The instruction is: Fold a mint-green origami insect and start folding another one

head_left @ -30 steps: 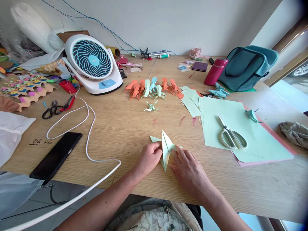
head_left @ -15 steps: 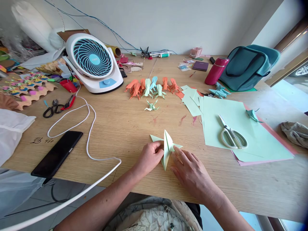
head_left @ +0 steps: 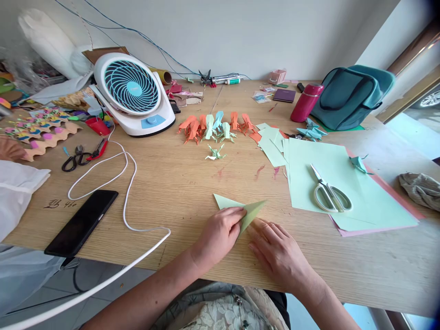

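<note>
A pale green folded paper (head_left: 253,212) lies low over the near middle of the table, with one pointed flap reaching left and a larger one leaning right. My left hand (head_left: 223,229) is closed on it, fingers across the top and thumb near the lower fold. Beside its lower right edge rests my right hand (head_left: 275,251), fingers stretched out and fingertips touching the paper, thumb apart from it. The paper's underside is hidden by my hands. Beyond them sits a small green origami figure (head_left: 216,152), in front of a row of orange, green and blue origami figures (head_left: 209,127).
Scissors (head_left: 332,192) lie on green paper sheets (head_left: 374,206) at right. Behind stand a red flask (head_left: 307,101) and a teal bag (head_left: 347,101). A fan (head_left: 137,91), white cable (head_left: 130,201), black phone (head_left: 82,222) and pliers (head_left: 80,158) occupy the left.
The upright pointed flap of the folded paper has swung over to the right. My left fingers have moved onto its top, and my right fingertips have slid slightly toward me.
</note>
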Demonstrator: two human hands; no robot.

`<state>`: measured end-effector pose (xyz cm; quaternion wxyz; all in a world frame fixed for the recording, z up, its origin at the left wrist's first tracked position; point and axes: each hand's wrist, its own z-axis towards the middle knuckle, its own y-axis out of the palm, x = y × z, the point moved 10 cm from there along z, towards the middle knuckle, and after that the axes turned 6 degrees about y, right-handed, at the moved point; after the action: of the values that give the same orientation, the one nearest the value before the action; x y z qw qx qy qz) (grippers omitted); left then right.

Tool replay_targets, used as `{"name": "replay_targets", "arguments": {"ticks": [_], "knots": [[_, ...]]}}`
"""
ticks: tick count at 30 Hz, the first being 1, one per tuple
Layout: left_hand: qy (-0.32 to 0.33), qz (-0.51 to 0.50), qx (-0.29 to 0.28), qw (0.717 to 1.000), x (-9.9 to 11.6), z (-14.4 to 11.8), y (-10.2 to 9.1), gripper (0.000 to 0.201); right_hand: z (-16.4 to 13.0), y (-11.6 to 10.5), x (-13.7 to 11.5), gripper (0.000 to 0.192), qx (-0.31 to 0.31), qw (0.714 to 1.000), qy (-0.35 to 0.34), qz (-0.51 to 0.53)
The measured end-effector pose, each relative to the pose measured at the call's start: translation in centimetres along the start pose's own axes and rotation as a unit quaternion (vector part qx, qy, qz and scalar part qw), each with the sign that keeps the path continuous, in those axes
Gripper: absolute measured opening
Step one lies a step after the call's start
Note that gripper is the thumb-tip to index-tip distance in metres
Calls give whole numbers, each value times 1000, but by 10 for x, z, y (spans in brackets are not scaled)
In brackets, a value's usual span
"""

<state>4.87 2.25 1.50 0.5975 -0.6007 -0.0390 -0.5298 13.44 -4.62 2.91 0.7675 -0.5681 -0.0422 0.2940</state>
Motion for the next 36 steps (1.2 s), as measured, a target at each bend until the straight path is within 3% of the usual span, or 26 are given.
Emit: {"name": "replay_targets", "arguments": {"ticks": [6,11,17,26,36], "knots": [[117,234,-96,960,21,-7,28,39,-20,-25,1,11,71,993,7,95],[124,318,-143,929,17,-9,36,44,-19,-27,4,19,76,992,27,95],[162,291,-143,932,18,-8,31,41,-13,-7,16,36,40,997,64,11],[136,279,-175,934,10,-18,35,70,-12,17,22,52,-22,993,75,-86],[110,241,-117,957,13,-1,35,40,-14,28,29,56,-46,989,97,-98]]}}
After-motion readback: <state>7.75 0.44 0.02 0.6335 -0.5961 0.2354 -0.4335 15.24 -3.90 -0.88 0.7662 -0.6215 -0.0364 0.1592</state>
